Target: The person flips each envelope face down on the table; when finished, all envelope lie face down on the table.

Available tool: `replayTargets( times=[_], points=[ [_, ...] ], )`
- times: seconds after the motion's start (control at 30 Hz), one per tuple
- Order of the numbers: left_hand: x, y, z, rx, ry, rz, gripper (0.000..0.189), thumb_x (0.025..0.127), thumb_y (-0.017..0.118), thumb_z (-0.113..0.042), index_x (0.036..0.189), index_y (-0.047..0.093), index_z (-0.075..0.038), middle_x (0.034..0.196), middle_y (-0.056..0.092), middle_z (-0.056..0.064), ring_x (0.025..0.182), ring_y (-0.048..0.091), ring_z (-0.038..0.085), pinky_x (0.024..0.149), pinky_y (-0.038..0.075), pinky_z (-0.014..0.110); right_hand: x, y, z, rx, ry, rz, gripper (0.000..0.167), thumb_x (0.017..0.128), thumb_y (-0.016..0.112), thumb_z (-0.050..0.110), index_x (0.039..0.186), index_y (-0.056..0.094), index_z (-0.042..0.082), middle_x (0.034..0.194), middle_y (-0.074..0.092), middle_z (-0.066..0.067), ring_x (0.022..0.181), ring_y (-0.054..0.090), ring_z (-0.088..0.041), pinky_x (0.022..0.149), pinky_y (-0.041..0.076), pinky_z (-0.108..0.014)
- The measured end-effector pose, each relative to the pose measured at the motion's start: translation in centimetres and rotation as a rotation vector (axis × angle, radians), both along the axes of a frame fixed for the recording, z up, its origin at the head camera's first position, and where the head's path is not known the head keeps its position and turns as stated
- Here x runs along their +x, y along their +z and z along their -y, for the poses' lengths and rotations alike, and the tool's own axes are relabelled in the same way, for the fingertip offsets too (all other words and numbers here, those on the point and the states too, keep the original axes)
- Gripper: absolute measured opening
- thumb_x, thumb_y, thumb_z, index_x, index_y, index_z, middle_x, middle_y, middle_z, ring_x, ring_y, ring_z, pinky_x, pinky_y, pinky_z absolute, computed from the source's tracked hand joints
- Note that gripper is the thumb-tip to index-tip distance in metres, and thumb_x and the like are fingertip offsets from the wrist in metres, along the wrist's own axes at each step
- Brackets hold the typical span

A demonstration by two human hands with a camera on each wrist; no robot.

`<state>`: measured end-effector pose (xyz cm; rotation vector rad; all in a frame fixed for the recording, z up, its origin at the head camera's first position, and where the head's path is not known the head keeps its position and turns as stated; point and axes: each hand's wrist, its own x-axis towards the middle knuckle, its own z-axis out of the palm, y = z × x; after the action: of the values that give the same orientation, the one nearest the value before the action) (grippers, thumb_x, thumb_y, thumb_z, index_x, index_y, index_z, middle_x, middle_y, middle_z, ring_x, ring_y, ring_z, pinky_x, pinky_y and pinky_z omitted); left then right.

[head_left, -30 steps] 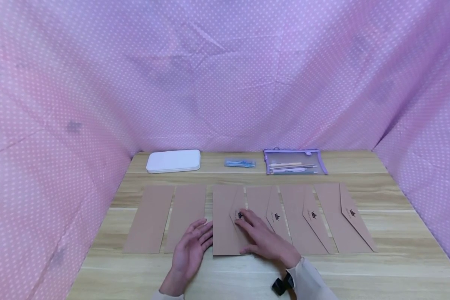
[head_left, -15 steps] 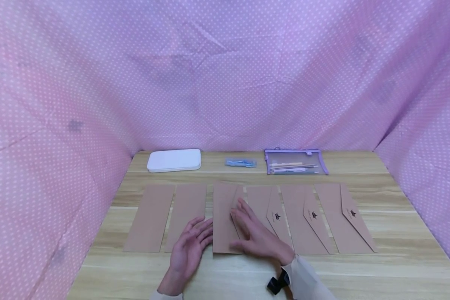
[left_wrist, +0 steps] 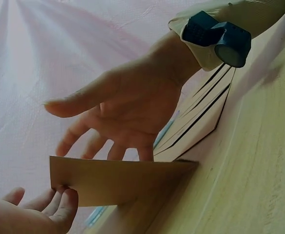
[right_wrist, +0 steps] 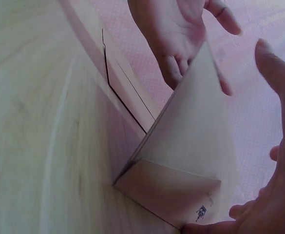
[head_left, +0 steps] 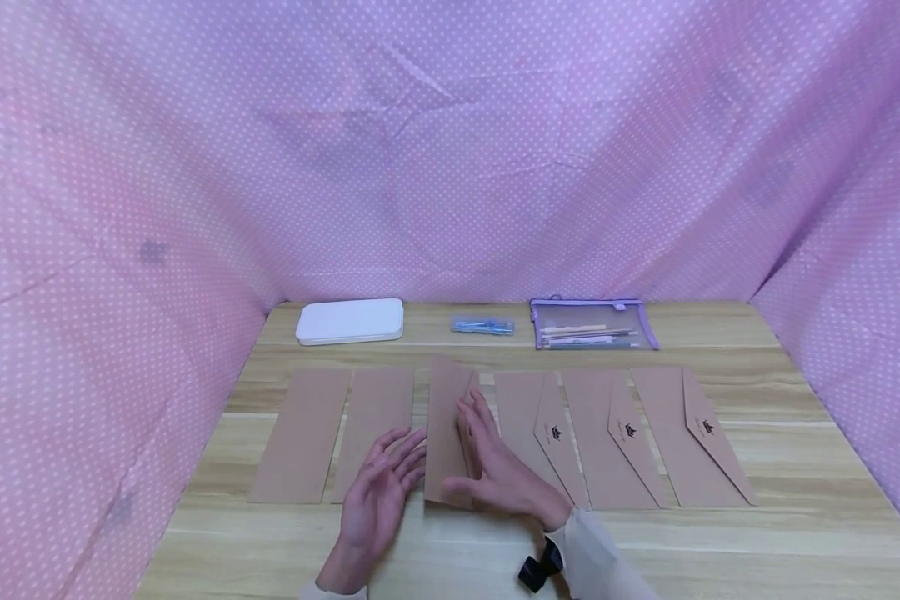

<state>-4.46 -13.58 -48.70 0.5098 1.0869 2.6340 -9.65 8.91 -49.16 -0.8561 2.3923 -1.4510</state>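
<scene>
A brown kraft envelope [head_left: 445, 433] stands tilted off the table in the head view, its left edge raised. My left hand [head_left: 378, 492] lies palm up beside that edge. In the left wrist view, the left fingertips [left_wrist: 66, 204] touch the envelope's underside. In the right wrist view, the left thumb stands free of the paper. My right hand [head_left: 506, 471] is on the flap side with fingers spread; in the right wrist view, one of its fingertips meets the envelope near the flap [right_wrist: 171, 195] with its dark crown print. The right fingertips are partly hidden behind the paper in the left wrist view.
To the left lie two plain brown envelopes [head_left: 300, 437], side by side. Three envelopes [head_left: 521, 400] with crown-printed flaps lie to the right. Behind are a white case [head_left: 350, 321], a small clear box with blue items [head_left: 482, 326] and a purple-edged mesh pouch [head_left: 594, 321] holding pencils.
The middle envelope has gone from flat to tilted, its left side rising. My right hand has shifted slightly left with its fingers spreading over the flap. The left hand has barely moved.
</scene>
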Motion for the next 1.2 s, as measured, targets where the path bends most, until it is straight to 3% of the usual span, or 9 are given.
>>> replayTargets(
  times=[0.3, 0.5, 0.67, 0.93, 1.2],
  points=[
    [0.1, 0.5, -0.8, -0.009, 0.027, -0.047, 0.049, 0.103, 0.006, -0.009, 0.147, 0.029, -0.006, 0.155, 0.046, 0.011, 0.137, 0.049, 0.018, 0.113, 0.041, 0.029, 0.0, -0.3, 1.4, -0.123, 0.011, 0.028, 0.117, 0.085, 0.054, 0.077, 0.161, -0.003, 0.008, 0.164, -0.028, -0.021, 0.153, -0.003, -0.049, 0.116, 0.027, -0.067],
    [0.0, 0.3, -1.5, 0.01, 0.017, -0.106, 0.052, 0.103, 0.006, -0.007, 0.148, 0.03, -0.004, 0.156, 0.045, 0.012, 0.139, 0.047, 0.019, 0.114, 0.039, 0.03, 0.0, -0.5, 1.6, -0.191, 0.005, 0.043, 0.113, 0.087, 0.05, 0.077, 0.161, -0.005, 0.012, 0.165, -0.027, -0.019, 0.151, 0.0, -0.054, 0.107, 0.035, -0.074],
    [0.1, 0.1, -2.5, -0.056, 0.034, -0.098, 0.051, 0.102, 0.009, -0.006, 0.147, 0.034, -0.006, 0.154, 0.048, 0.006, 0.139, 0.046, 0.016, 0.114, 0.036, 0.03, -0.1, -0.8, 1.6, -0.205, -0.038, 0.017, 0.105, 0.09, 0.053, 0.07, 0.161, 0.001, 0.013, 0.165, -0.02, -0.023, 0.151, 0.001, -0.056, 0.102, 0.036, -0.078],
    [0.3, -0.2, -3.5, -0.183, 0.048, -0.065, 0.049, 0.101, 0.015, -0.008, 0.145, 0.036, -0.004, 0.154, 0.048, 0.006, 0.14, 0.044, 0.017, 0.113, 0.034, 0.028, -0.1, -0.5, 1.6, -0.21, -0.091, 0.025, 0.097, 0.092, 0.059, 0.061, 0.161, 0.01, 0.016, 0.167, -0.015, -0.023, 0.151, -0.001, -0.056, 0.107, 0.017, -0.085],
    [0.2, -0.8, -3.6, -0.262, 0.041, -0.058, 0.048, 0.102, 0.017, -0.01, 0.146, 0.035, -0.001, 0.154, 0.049, 0.003, 0.14, 0.042, 0.013, 0.112, 0.033, 0.029, 0.0, -0.7, 1.5, -0.205, -0.119, 0.049, 0.09, 0.093, 0.061, 0.053, 0.162, 0.011, 0.022, 0.168, -0.015, -0.019, 0.151, 0.001, -0.057, 0.103, 0.02, -0.086]
  ],
)
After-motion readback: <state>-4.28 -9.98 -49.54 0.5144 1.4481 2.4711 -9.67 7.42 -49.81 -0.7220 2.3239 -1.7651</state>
